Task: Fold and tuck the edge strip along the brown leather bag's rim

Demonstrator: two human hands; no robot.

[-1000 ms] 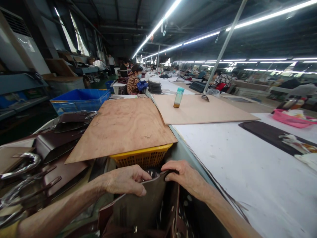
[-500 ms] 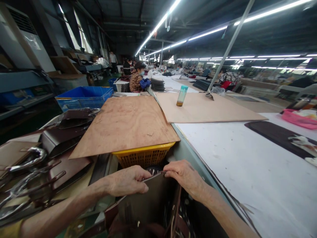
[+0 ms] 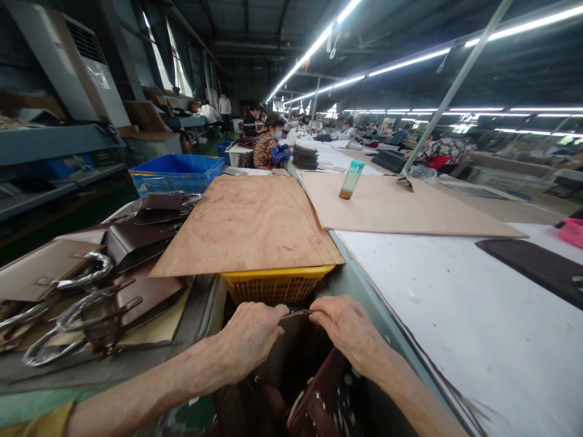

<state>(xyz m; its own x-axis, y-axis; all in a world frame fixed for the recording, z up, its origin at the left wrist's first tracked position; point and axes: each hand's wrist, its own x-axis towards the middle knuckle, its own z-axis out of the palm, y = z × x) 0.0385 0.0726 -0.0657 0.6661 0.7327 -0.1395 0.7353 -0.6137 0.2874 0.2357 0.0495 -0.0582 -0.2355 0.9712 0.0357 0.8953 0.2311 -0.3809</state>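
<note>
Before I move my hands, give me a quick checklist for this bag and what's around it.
1. Left hand gripping the top edge of the brown bag: ok, thumb and fingers meet at it.
2. Right hand gripping that edge: ok, pinching it a little apart from the left.
3. Bag's inside free of loose items: cannot tell, too dark.
4. Hands clear of the plywood board: ok, both are on the near side of it.
5. Bottle away from the hands: ok, standing on the beige board farther off.
</note>
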